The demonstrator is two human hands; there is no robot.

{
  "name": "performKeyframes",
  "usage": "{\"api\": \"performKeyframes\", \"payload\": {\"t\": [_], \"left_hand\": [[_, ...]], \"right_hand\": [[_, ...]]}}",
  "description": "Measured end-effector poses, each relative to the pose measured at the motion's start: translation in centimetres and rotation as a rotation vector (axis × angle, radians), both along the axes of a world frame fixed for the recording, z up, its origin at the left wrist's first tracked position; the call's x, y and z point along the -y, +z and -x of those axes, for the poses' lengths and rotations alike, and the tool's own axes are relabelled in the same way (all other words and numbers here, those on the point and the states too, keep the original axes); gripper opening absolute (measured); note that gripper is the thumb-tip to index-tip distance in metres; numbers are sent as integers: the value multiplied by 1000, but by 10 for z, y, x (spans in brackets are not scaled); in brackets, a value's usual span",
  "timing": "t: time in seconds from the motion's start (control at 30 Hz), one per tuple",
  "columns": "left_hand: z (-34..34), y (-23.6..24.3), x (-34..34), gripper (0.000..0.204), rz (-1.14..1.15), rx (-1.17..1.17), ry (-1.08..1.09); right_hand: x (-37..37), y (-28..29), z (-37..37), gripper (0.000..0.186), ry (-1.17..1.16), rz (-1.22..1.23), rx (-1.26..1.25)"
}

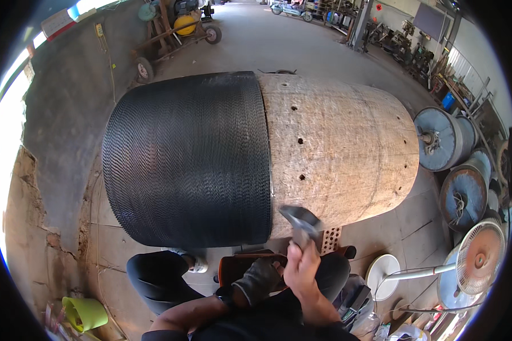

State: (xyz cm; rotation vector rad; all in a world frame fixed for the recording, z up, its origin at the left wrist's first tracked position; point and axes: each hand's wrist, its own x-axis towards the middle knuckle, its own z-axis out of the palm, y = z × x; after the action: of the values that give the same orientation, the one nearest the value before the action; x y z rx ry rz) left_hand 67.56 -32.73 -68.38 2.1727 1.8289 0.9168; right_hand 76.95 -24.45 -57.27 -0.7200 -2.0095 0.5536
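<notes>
The bare fingers of the right hand are clamped around the handle of a hammer, well up toward the metal head; so short a hold probably gives up force for aim. The hammer's head overlaps the near edge of a big drum in this view, just right of the line dividing the drum's dark and pale parts. Whether metal meets the drum's surface, I cannot tell.

The left hand wears a grey glove, likely against rough edges, and sits low on the drum's near side. Its fingers bend inward; whether they close on something small, I cannot tell. Just beside it, also on the drum's near side, is an orange-brown box, seemingly put there for easy reach.

The drum lies crosswise before the person, so its full length faces the hands. A black ridged covering wraps its left part; its right part is pale, wood-like, and dotted with dark holes. At the drum's near side shows a perforated block, perhaps a wedge against rolling.

Right of the drum are metal reels, and to its lower right a fan. A green bucket is at the drum's lower left; beyond its far side stands a wheeled cart.
</notes>
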Motion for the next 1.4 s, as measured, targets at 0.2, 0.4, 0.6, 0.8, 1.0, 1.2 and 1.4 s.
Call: {"api": "performKeyframes", "payload": {"t": [0.2,0.4,0.6,0.8,1.0,1.2,1.4], "left_hand": [[21,29,7,32,-94,-39,-3],[101,125,1,39,-552,-289,165],[172,177,-35,41,-791,-390,410],[176,175,-44,44,-802,-432,435],[178,180,-50,44,-814,-424,505],[179,181,-51,46,-782,-424,495],[176,179,-56,43,-820,-389,527]], "right_hand": [[-10,-16,-2,19,-60,-100,38],[8,-6,-10,26,60,9,-207],[-2,-4,9,18,-145,71,313],[10,6,4,24,32,-106,-329],[-2,6,13,20,-107,-26,103],[-2,3,16,19,-79,-127,13],[5,5,9,14,-118,-86,18]]}}
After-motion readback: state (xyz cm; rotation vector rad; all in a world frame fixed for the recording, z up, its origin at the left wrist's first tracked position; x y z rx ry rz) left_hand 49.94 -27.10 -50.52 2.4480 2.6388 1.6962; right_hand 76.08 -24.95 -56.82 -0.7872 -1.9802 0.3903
